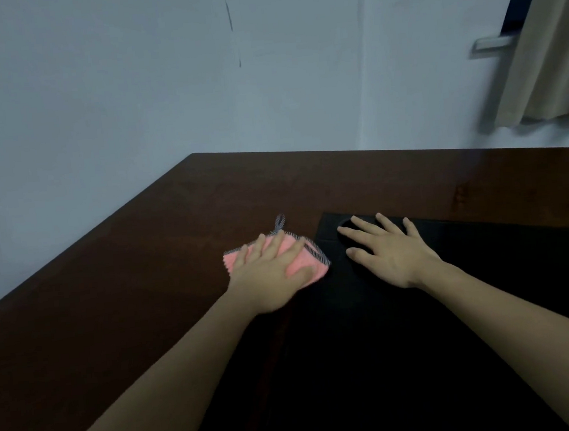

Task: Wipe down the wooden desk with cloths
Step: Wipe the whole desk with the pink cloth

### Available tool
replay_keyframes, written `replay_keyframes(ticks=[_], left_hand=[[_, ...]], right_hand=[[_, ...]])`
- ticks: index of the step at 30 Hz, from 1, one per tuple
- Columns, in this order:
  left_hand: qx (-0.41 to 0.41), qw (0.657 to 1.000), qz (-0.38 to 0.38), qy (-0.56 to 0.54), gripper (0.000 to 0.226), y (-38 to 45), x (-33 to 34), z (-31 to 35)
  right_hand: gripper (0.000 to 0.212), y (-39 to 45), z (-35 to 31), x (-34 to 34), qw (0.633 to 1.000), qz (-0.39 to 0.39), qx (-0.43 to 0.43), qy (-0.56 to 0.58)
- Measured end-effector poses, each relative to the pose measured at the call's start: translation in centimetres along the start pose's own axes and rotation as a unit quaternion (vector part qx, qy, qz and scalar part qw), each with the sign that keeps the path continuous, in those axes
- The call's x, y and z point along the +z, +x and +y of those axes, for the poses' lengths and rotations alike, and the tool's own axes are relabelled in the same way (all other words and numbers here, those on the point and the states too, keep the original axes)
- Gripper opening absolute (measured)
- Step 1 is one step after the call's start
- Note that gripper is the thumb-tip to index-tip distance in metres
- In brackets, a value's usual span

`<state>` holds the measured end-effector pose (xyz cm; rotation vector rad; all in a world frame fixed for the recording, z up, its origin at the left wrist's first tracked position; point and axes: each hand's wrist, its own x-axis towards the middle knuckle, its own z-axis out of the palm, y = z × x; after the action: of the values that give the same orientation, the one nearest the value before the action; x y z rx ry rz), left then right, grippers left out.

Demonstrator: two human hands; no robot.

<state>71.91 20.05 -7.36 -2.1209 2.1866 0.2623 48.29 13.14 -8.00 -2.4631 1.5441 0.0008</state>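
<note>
Two bare hands lie flat on the desk [115,264], a dark brown wooden top with a smooth, faintly glossy face. The left hand [274,267] presses a pink cloth [302,260] with straight, spread fingers; the cloth is fuzzy, folded roughly square, edged in grey stitching, with a small loop at its far corner. Just right of it lies a black mat [487,266], matte and rectangular. The right hand [391,250] rests on it, fingers straight and splayed, over a dark rounded shape too dim to identify.

Left hand [274,271] flat on pink cloth [300,260], desk [144,279]
</note>
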Motion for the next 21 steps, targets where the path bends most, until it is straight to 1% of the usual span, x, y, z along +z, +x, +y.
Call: replay_keyframes(ticks=[3, 5, 7, 12, 15, 18, 21], left_hand=[[-0.05, 0.998, 0.007, -0.025, 0.067, 2.6, -0.3, 1.4], [-0.06, 0.998, 0.009, -0.032, 0.067, 2.9, -0.3, 2.1], [-0.046, 0.999, 0.004, -0.028, 0.068, 1.8, -0.3, 2.4], [0.044, 0.999, 0.001, 0.0, 0.069, -3.5, 1.0, 3.1], [0.058, 0.998, -0.001, -0.001, 0.07, -4.6, 1.3, 3.0], [0.033, 0.999, -0.011, 0.0, 0.073, -2.5, 0.5, 2.8], [-0.028, 0.999, -0.003, -0.019, 0.074, 1.2, -0.4, 2.4]], right_hand=[[0.052, 0.0, 0.0, 0.0, 1.0, 0.005, 0.001, 0.007], [0.051, -0.1, 0.0, -0.1, 1.0, 0.008, 0.0, 0.011], [0.051, -0.1, 0.0, -0.2, 1.0, 0.009, -0.002, 0.01], [0.051, 0.0, 0.0, -0.1, 1.0, 0.003, -0.008, 0.009], [0.051, 0.0, 0.0, -0.1, 1.0, 0.007, -0.009, 0.007], [0.051, 0.0, 0.1, 0.0, 1.0, 0.001, -0.006, 0.005], [0.051, 0.2, 0.1, 0.0, 1.0, 0.004, -0.002, 0.007]])
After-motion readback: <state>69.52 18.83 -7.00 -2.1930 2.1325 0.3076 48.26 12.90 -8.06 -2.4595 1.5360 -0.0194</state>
